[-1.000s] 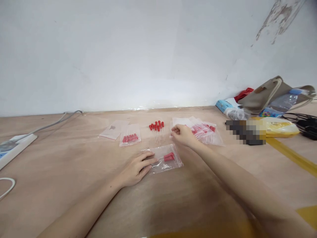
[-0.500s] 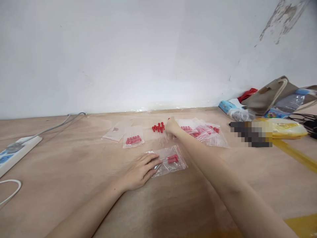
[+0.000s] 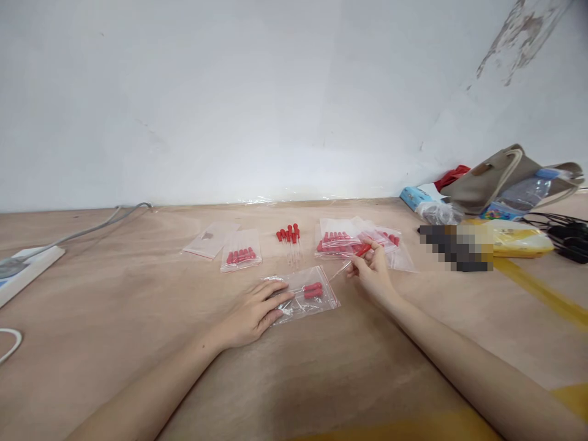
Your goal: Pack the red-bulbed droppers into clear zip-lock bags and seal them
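Observation:
My left hand point(image 3: 250, 313) lies flat on the wooden table, fingers spread on the left edge of a clear zip bag point(image 3: 307, 296) that holds red-capped droppers. My right hand point(image 3: 373, 271) is just right of that bag, pinching one red-capped glass dropper point(image 3: 354, 257) with its tip pointing down-left toward the bag. A loose cluster of red-capped droppers point(image 3: 289, 236) lies beyond the bag. Filled bags are heaped behind my right hand point(image 3: 349, 242).
A filled bag point(image 3: 241, 253) and an empty bag point(image 3: 210, 240) lie at the centre left. A power strip point(image 3: 25, 272) with cable sits far left. Bags, a tissue pack point(image 3: 416, 197), a yellow packet point(image 3: 521, 239) and black cords crowd the right. The wall point(image 3: 275, 98) is close behind.
My right hand reached to the loose droppers, took one, and drew back to the right of the open bag. The left hand stayed on the bag.

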